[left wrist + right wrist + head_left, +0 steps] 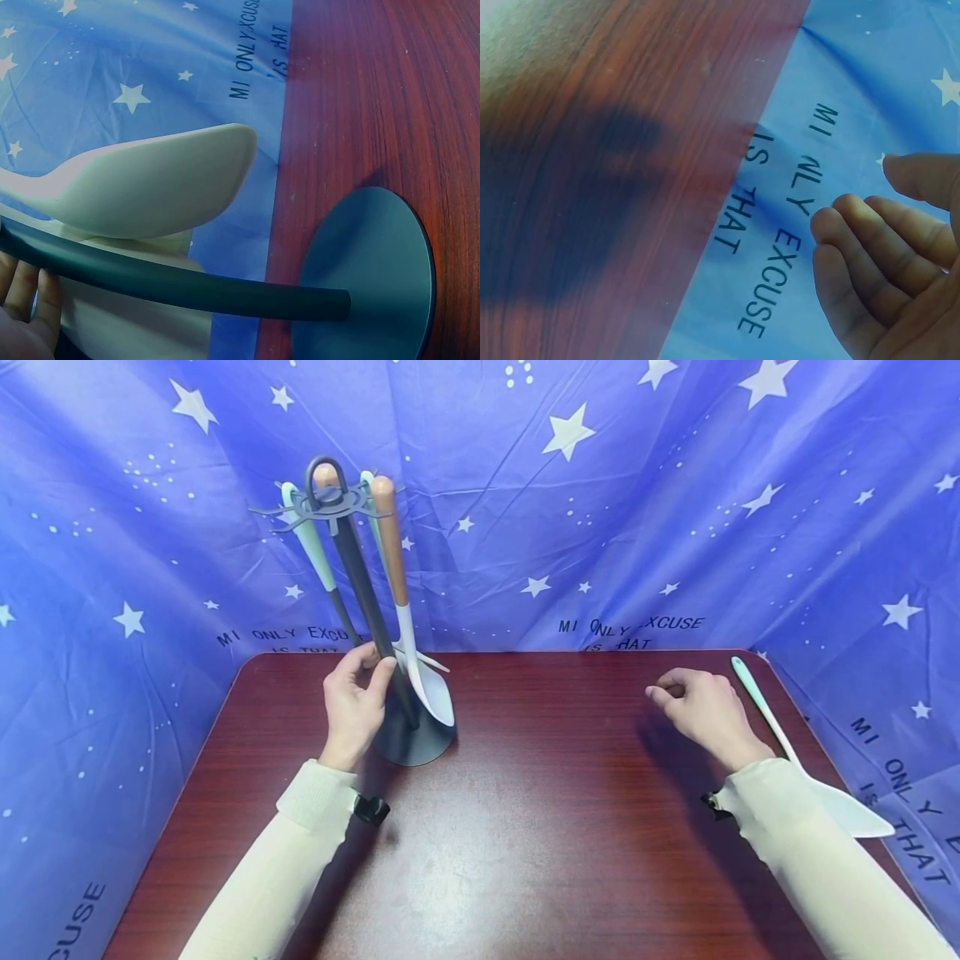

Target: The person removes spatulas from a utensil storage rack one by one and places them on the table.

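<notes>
- Evidently, your left hand [352,706] grips the dark stand [364,593] on the worktop [540,827], likely to steady it.
- Utensils [392,547] hang handles-up from its top.
- Your right hand [701,710], loosely curled, hovers empty.
- The mint-handled spatula [757,697] lies by the right edge.

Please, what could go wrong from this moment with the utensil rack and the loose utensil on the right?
The loose utensil lies along the right edge of the table, partly hidden by the right sleeve, so the arm might knock it off.

The utensil rack carries hanging utensils; if the left hand pulls its pole, it might tip.
</notes>
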A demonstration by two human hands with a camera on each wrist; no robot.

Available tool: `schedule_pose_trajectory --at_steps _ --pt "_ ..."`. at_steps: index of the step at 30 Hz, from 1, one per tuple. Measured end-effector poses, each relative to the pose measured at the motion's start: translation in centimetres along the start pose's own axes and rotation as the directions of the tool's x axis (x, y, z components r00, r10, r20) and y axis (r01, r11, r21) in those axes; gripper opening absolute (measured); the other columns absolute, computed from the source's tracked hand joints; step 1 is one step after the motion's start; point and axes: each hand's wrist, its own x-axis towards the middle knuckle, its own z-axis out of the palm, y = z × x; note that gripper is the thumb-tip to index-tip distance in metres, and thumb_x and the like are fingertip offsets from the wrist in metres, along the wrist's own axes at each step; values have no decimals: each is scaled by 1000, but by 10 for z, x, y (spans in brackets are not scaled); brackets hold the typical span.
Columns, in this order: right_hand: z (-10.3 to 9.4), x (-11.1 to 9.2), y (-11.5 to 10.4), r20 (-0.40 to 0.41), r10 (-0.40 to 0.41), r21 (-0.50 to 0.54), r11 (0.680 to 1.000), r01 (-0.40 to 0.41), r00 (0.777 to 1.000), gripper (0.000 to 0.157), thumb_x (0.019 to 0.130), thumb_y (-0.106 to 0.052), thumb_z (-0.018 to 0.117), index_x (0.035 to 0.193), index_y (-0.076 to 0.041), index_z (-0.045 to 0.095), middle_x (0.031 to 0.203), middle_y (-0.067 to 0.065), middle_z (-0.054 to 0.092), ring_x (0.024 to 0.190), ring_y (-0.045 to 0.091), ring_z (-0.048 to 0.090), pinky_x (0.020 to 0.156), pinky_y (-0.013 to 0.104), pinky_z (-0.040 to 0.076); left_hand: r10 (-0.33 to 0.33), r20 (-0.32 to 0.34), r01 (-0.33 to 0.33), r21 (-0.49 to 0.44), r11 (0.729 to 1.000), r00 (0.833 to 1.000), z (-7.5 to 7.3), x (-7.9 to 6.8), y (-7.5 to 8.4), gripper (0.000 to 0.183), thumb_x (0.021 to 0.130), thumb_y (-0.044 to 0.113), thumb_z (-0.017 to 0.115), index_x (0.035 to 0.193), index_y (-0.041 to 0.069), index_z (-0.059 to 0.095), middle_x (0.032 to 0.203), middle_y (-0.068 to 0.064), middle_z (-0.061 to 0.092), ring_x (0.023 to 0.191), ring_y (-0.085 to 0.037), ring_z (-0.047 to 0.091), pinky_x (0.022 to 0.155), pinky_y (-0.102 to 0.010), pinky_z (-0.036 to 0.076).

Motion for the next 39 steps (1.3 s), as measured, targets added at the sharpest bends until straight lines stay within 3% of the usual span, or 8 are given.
schedule_pose_trajectory --at_steps 6,15,29,39 --pt "1 -1 -7 -39 -15 15 1000 16 999 30 90 -40 63 99 -12 71 85 10 71 76 28 64 63 46 44 -5 7 5 8 1000 1000 0 0 2 16 85 -9 65 99 -15 64 84 -27 65 74 -13 60 70 -18 50" --pt "9 0 -19 -180 -119 94 986 137 976 20 88 -29 68 96 -11 72 85 7 71 71 22 64 63 39 45 -11 2 11 -1 1000 1000 0 0 1 16 85 -8 65 99 -15 63 84 -27 65 74 -14 60 71 -18 50" --pt "13 1 -42 -217 -170 152 967 206 961 18 88 -25 69 99 -11 72 88 4 72 73 17 64 63 26 45 -4 3 4 1 1000 1000 0 0 -1 17 85 -8 65 101 -15 64 85 -28 65 75 -15 61 72 -18 50" --pt "19 5 -59 -274 -252 178 935 307 928 14 86 -19 71 96 -10 72 86 0 71 71 11 61 63 18 44 -7 2 7 -11 1000 1000 -1 0 -1 17 85 -9 64 101 -15 63 85 -28 65 75 -14 60 72 -18 50"
